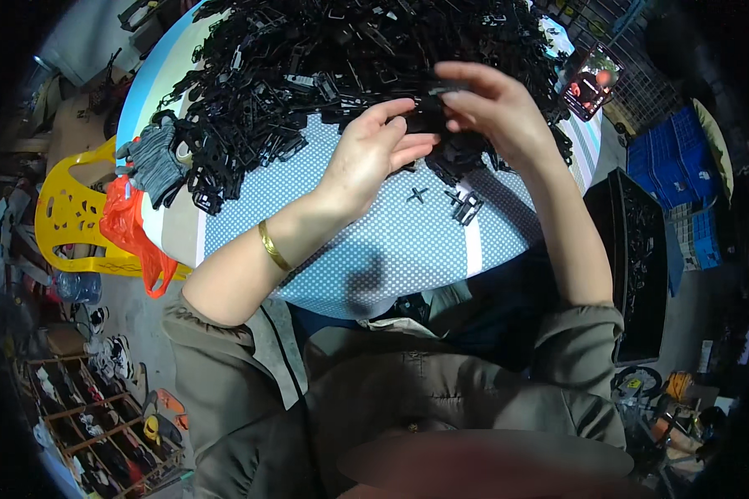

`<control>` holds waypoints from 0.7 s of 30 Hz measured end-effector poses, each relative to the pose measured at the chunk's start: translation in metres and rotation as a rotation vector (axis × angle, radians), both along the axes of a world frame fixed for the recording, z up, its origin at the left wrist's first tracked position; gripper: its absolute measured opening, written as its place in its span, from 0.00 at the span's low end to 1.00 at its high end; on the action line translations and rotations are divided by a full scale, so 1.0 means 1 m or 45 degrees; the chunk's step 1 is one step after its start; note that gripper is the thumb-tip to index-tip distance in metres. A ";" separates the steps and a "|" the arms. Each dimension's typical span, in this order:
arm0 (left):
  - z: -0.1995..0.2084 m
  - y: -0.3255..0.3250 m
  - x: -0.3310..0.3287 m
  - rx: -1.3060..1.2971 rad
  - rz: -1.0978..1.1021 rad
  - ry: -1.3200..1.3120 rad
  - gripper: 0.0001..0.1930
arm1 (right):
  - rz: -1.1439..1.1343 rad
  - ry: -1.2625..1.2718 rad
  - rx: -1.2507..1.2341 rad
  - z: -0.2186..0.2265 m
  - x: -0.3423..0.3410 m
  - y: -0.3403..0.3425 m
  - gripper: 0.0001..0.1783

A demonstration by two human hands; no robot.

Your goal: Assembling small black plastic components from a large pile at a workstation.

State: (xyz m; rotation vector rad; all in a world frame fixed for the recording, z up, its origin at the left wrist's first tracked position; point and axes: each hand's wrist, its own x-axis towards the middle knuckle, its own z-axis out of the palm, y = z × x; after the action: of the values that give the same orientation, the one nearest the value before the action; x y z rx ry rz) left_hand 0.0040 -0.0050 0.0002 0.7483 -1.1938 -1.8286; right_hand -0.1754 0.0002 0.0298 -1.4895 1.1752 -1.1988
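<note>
My left hand point(368, 158) is raised over the near side of the table, its fingers and thumb around a black plastic part point(424, 118). This part blends into the dark pile behind, so its outline is unclear. Just to the right, my right hand point(499, 110) has its thumb and fingers bent together near the part's far end; what they pinch is too small and dark to name. Beyond both hands spreads a big heap of black plastic parts point(258, 108). On the dotted tablecloth point(333, 258) below lie a small cross-shaped black piece point(418, 195) and a black clip-like part point(466, 208).
Grey gloves point(154, 158) and a roll of tape sit at the table's left edge. A red plastic bag point(125, 220) hangs by a yellow chair point(66, 204). At the right stand a lit phone point(592, 81), a black crate point(641, 274) of parts and blue crates point(670, 154).
</note>
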 end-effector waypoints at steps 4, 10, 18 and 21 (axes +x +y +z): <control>-0.001 0.004 -0.002 0.022 -0.044 0.022 0.21 | -0.102 -0.118 0.181 -0.016 -0.002 0.027 0.18; -0.008 0.006 -0.005 -0.059 -0.036 -0.011 0.20 | -0.176 0.025 -0.004 -0.028 0.003 0.031 0.13; -0.008 0.008 -0.003 -0.104 -0.081 -0.059 0.20 | -0.437 0.448 -0.529 -0.034 0.011 0.037 0.08; -0.005 0.008 -0.004 -0.095 -0.097 -0.033 0.19 | -0.458 0.461 -0.563 -0.035 0.009 0.036 0.08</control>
State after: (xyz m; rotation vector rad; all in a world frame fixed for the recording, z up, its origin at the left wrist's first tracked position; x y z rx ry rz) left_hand -0.0003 0.0035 -0.0048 0.6945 -1.3163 -1.8304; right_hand -0.1665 0.0358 -0.0050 -1.9403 1.5377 -1.5478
